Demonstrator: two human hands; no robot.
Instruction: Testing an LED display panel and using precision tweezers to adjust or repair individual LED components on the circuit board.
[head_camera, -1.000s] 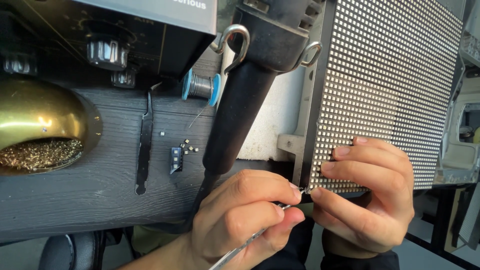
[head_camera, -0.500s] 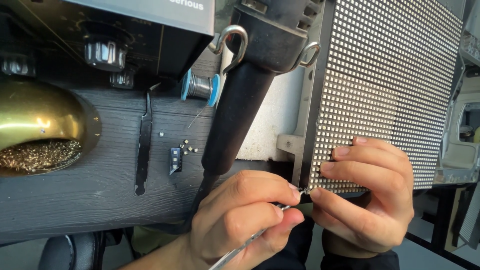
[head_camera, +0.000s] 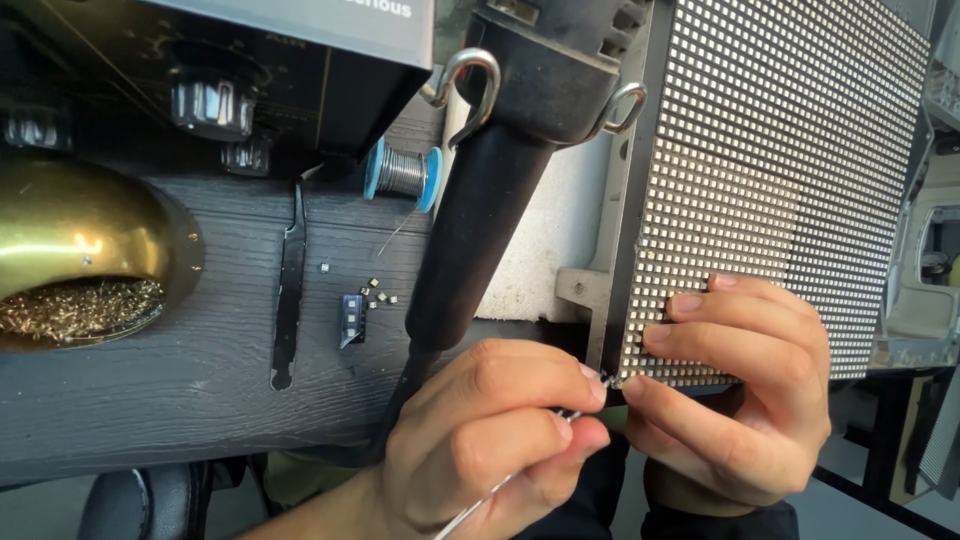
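My left hand (head_camera: 490, 440) pinches a thin metal tool (head_camera: 480, 500), likely tweezers, its tip at the lower left corner of an LED matrix panel (head_camera: 780, 180). My right hand (head_camera: 740, 400) grips the panel's bottom edge, fingers lying over the rows of small LEDs, thumb underneath. The fingertips of both hands almost meet at that corner. The tool's tip is hidden between the fingers.
A black hot-air handle (head_camera: 480, 230) hangs slanted just left of the panel. On the dark wooden bench (head_camera: 150, 400) lie black tweezers (head_camera: 290, 290), several tiny components (head_camera: 375, 295) and a solder spool (head_camera: 400, 175). A brass wool cleaner (head_camera: 80, 270) and a knobbed station (head_camera: 210, 100) stand at left.
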